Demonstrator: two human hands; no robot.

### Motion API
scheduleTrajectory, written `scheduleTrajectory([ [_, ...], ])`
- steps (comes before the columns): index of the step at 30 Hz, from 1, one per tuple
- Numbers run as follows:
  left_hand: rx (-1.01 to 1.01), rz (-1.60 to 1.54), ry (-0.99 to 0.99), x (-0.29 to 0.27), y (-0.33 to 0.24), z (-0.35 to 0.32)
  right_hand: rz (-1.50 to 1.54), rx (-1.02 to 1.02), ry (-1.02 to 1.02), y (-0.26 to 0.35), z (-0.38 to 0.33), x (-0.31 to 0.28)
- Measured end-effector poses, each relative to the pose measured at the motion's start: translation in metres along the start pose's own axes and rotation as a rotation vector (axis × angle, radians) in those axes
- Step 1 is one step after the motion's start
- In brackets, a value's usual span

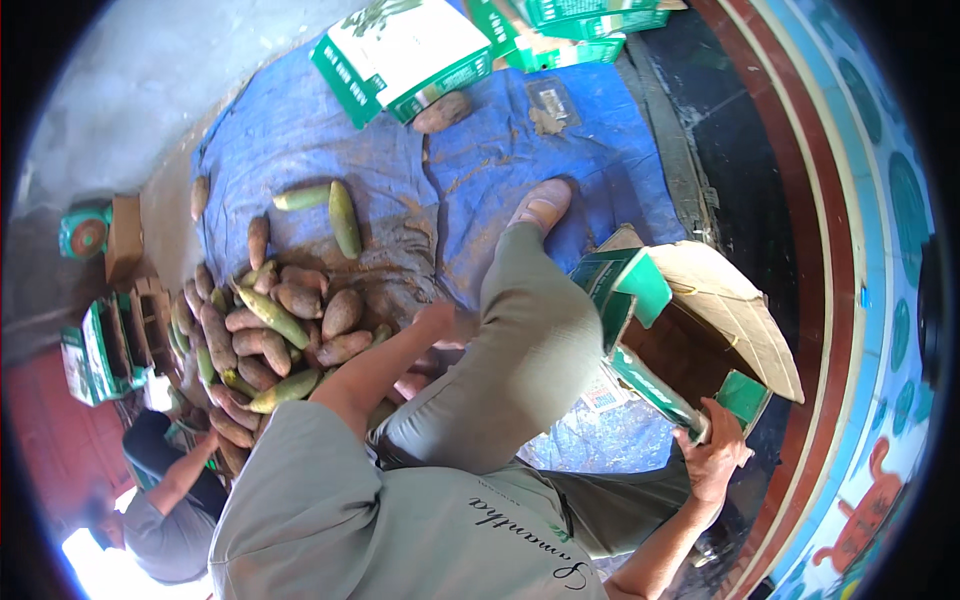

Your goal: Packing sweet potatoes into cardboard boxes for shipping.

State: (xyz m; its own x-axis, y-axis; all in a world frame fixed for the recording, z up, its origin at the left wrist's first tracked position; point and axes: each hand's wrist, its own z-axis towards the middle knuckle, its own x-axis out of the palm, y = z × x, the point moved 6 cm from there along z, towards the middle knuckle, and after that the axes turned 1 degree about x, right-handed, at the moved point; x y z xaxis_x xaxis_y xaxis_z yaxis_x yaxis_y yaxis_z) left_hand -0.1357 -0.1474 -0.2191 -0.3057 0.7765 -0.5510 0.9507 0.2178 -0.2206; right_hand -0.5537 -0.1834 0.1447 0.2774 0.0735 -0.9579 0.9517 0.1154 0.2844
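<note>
On my right, my right hand (715, 450) grips the near edge of an open green-and-white cardboard box (655, 385), whose flaps stand out and whose brown inside shows. My left arm reaches across toward the pile, and my left hand (438, 322) is beside my bent knee. Its fingers are hidden behind the leg. Close to it lies a heap of brown, sweet-potato-like tubers (343, 312) mixed with long green vegetables (272, 318). Some reddish tubers (410, 385) show between my arm and thigh.
A blue tarp (300, 120) covers the ground. At the far side lie a closed green-and-white carton (410, 50), a single tuber (443, 111) and flattened boxes (575, 30). Another person (175, 500) works at the left near cartons (100, 350). A painted wall (900, 300) is on the right.
</note>
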Motion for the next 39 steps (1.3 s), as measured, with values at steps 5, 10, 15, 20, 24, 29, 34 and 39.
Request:
scheduleTrajectory([
  [5, -0.164, -0.403, -0.178, -0.036, 0.062, -0.036, 0.035, -0.011, -0.057, -0.002, -0.004, -0.002],
  [10, -0.131, -0.938, -0.482, -0.159, 0.056, -0.128, 0.048, -0.021, -0.139, 0.001, -0.009, -0.007],
  [15, 0.202, -0.967, -0.726, -0.275, -0.020, -0.209, 0.038, -0.026, -0.195, -0.007, -0.019, -0.005],
  [20, 0.615, -0.720, -0.732, -0.321, -0.143, -0.269, 0.000, -0.049, -0.279, -0.011, -0.023, 0.001],
  [24, 0.714, -0.394, -0.596, -0.310, -0.230, -0.261, -0.056, -0.057, -0.348, -0.013, -0.025, 0.006],
  [29, 0.786, -0.145, -0.435, -0.261, -0.316, -0.224, -0.045, -0.095, -0.352, -0.011, -0.026, 0.005],
  [34, 0.711, 0.243, -0.325, -0.219, -0.377, -0.192, -0.075, -0.095, -0.373, -0.014, -0.029, 0.008],
  [39, 0.609, 0.382, -0.254, -0.187, -0.387, -0.151, -0.028, -0.104, -0.374, -0.013, -0.025, 0.008],
])
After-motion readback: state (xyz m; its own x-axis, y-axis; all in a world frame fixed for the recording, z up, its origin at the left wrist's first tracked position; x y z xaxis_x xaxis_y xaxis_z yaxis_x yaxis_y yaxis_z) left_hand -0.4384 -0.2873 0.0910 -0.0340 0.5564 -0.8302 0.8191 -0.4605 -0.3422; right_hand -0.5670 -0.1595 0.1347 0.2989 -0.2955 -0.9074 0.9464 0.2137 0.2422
